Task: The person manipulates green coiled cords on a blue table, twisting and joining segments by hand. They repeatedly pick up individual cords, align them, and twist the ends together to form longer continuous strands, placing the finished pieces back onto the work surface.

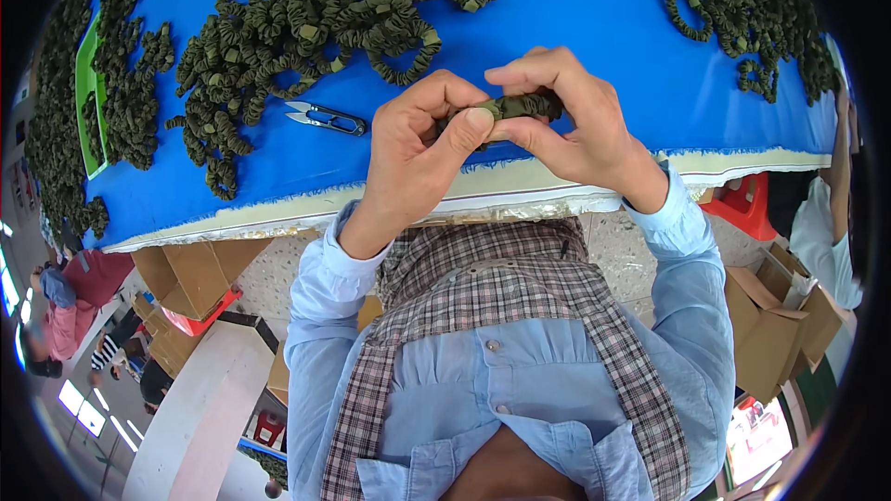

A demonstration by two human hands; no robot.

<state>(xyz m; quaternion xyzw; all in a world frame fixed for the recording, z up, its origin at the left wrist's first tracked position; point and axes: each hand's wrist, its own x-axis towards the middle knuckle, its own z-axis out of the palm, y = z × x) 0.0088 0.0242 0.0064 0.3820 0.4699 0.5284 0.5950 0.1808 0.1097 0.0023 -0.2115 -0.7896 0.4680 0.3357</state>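
Observation:
Between my two hands is a dark green gathered scrunchie (525,106), held just above the table's near edge. My left hand (422,134) pinches its left part with thumb and fingers. My right hand (577,121) grips the other side, its thumb pressed toward my left thumb and its index finger arched over the top. Fingers hide part of the ring. Left of my left hand lies a pair of small thread snips (327,119) with black handles. A large heap of similar green scrunchies (306,32) spreads beyond the hands.
Blue cloth (575,0) covers the table, with a frayed near edge. More scrunchies pile up at the far right (756,14) and far left, around a bright green tray (90,97). Cardboard boxes (200,274) and a red stool (745,206) stand below table level. Other people are at the sides.

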